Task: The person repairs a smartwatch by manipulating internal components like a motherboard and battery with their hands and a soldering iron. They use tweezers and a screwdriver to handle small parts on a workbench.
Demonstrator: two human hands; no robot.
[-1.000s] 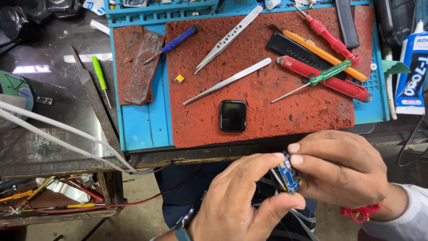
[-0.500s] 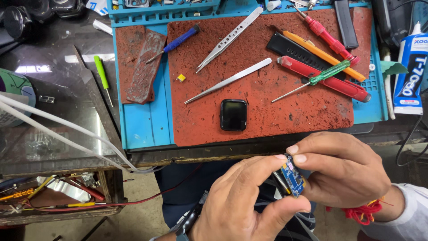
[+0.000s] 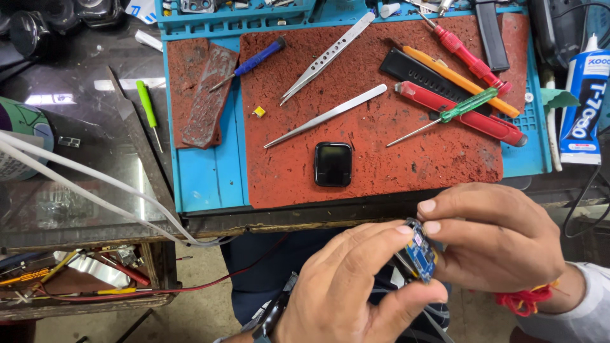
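A small watch body with a blue circuit board (image 3: 420, 255) showing is pinched between both hands below the bench's front edge. My left hand (image 3: 346, 289) grips it from the left with thumb and fingers. My right hand (image 3: 495, 238) holds it from the right, fingertips on its top edge. A black square watch screen (image 3: 333, 164) lies face up on the red mat (image 3: 381, 152), just above my hands.
On the mat lie two steel tweezers (image 3: 327, 115), a blue screwdriver (image 3: 251, 63), a green screwdriver (image 3: 445, 117), red tools (image 3: 460, 114), a black strap (image 3: 419, 73). A glue tube (image 3: 583, 101) rests at right. White cables (image 3: 95, 190) cross the glass at left above an open drawer (image 3: 76, 279).
Both hands have shifted slightly with the watch body, which is tilted a little more upright. The bench items have not moved.
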